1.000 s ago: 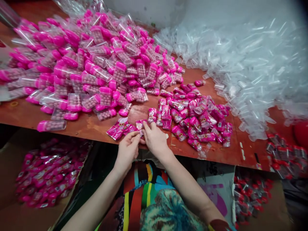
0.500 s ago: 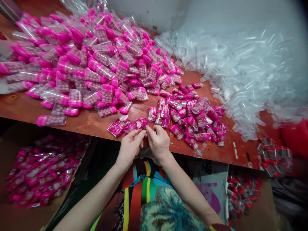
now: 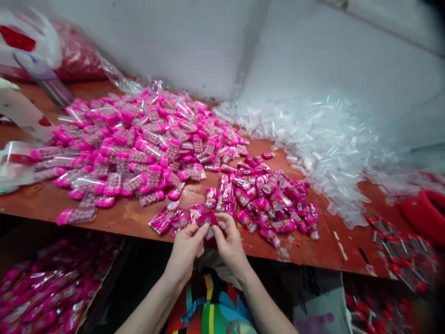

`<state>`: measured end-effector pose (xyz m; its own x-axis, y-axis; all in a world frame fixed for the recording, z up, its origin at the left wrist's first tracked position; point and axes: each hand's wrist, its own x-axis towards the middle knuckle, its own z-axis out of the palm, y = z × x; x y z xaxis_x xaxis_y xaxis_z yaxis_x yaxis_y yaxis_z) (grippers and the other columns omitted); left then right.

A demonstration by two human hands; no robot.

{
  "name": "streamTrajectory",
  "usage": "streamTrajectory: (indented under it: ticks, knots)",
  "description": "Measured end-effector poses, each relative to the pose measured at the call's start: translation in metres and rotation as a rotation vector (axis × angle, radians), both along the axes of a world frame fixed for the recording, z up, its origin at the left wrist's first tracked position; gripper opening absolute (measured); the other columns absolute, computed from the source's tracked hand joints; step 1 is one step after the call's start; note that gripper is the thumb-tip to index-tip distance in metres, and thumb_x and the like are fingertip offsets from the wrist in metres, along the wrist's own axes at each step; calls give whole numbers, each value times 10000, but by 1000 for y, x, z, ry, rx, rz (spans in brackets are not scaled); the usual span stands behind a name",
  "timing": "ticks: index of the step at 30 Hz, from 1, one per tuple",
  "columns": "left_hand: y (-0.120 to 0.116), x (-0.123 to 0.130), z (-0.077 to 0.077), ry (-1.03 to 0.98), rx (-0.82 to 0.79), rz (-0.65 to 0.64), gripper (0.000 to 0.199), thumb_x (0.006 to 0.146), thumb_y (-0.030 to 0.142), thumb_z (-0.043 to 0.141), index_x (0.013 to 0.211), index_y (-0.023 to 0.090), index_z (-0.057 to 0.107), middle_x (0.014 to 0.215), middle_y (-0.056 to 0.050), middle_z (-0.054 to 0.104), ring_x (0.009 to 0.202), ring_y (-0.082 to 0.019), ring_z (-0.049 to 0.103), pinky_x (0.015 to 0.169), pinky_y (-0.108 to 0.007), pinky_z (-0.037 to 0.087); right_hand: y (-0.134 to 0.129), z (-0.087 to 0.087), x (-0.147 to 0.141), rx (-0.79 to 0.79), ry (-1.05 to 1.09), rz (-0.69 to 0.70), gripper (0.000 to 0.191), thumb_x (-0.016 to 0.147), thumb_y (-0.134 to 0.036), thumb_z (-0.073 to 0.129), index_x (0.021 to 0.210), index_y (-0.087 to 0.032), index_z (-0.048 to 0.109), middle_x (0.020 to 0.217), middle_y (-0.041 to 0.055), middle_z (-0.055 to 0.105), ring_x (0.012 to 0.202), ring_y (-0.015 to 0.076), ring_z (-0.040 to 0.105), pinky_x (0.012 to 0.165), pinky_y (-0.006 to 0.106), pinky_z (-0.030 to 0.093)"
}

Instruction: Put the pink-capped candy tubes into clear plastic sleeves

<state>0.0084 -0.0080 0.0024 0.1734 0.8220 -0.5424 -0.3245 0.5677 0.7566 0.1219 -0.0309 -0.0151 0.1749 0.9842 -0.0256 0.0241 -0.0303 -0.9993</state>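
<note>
At the table's front edge, my left hand (image 3: pixel 187 246) and my right hand (image 3: pixel 229 241) meet, thumbs and fingertips pinching one small pink printed plastic sleeve (image 3: pixel 207 219) between them. The fingers partly hide it, so I cannot tell whether it is open at its end. Just left of it lie flat, glossy pink sleeves (image 3: pixel 163 218). Close to my right hand is a heap of small bottles wrapped in pink sleeves (image 3: pixel 271 197). Farther back on the left spreads a big pile of clear bottles with pink caps and pale pink balls inside (image 3: pixel 146 153).
Clear empty plastic bottles (image 3: pixel 313 139) are heaped at the back right of the brown table (image 3: pixel 128 227). A red container (image 3: pixel 422 215) and red-capped bottles (image 3: pixel 403 250) stand at the right. Below left, a box holds wrapped pink bottles (image 3: pixel 52 292). Red-and-white bags (image 3: pixel 76 51) lie against the wall.
The view has tilted upward, showing more wall and the bags at the back left. Between my fingertips the pink sleeve now shows more plainly, spread across both hands.
</note>
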Motion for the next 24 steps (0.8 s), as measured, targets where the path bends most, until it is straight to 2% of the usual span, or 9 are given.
streamTrajectory:
  ticks: [4, 7, 11, 14, 17, 19, 20, 22, 24]
  knots:
    - [0, 11, -2, -31, 45, 76, 454, 649, 386, 815, 519, 177, 433, 397, 87, 364, 366, -43, 317, 399, -198, 242, -3, -13, -1, 5, -59, -84, 163, 950, -274, 477, 1101, -229, 518, 984, 56, 648, 904, 189, 649, 800, 345, 518]
    - [-1, 14, 0, -51, 35, 52, 443, 666, 375, 809, 501, 171, 452, 382, 66, 404, 382, -60, 381, 432, -205, 291, -5, -20, 0, 22, -183, -145, 176, 949, -279, 469, 1104, -221, 532, 985, 65, 641, 876, 195, 637, 795, 354, 510]
    - [1, 7, 2, -108, -22, -55, 393, 749, 428, 732, 547, 162, 524, 399, 47, 438, 399, -79, 415, 453, -218, 339, -3, -19, 5, 63, -341, -91, 212, 971, -258, 422, 1137, -222, 548, 1060, 90, 656, 951, 214, 638, 847, 372, 493]
    - [7, -1, 1, -103, -28, -1, 374, 714, 419, 758, 561, 164, 531, 402, 55, 432, 399, -76, 396, 447, -219, 340, 12, -11, 11, 134, -469, 52, 233, 984, -246, 398, 1143, -220, 566, 1013, 81, 680, 904, 208, 650, 814, 346, 499]
    - [17, -10, 0, -65, -21, 122, 358, 658, 402, 804, 582, 157, 553, 408, 72, 413, 402, -63, 362, 442, -213, 329, 51, 2, 20, 199, -604, 181, 270, 1004, -249, 358, 1146, -200, 582, 981, 71, 692, 859, 187, 656, 793, 304, 502]
    - [22, -15, 0, -45, -29, 158, 372, 647, 408, 812, 575, 157, 547, 413, 70, 416, 407, -61, 361, 439, -210, 320, 90, 11, 27, 224, -809, 149, 295, 1007, -230, 338, 1131, -163, 597, 1018, 98, 686, 949, 195, 638, 867, 302, 482]
    - [23, -16, 0, -40, -35, 160, 378, 651, 414, 810, 574, 158, 543, 414, 68, 419, 409, -62, 365, 440, -210, 318, 111, 14, 30, 205, -974, 143, 299, 1001, -215, 346, 1132, -152, 608, 1065, 115, 672, 1002, 207, 616, 909, 314, 462]
    - [24, -16, 0, -43, -54, 150, 389, 669, 428, 798, 571, 163, 531, 404, 69, 413, 404, -62, 359, 439, -211, 314, 152, 17, 33, 63, -1332, 121, 296, 982, -194, 380, 1164, -167, 611, 1149, 131, 633, 1051, 234, 577, 922, 347, 446]
    - [22, -14, -1, -57, -83, 143, 384, 689, 432, 785, 583, 167, 528, 396, 74, 402, 397, -61, 343, 444, -213, 319, 186, 15, 33, 4, -1412, 110, 283, 947, -160, 428, 1152, -138, 621, 1172, 176, 604, 1086, 285, 545, 917, 411, 434]
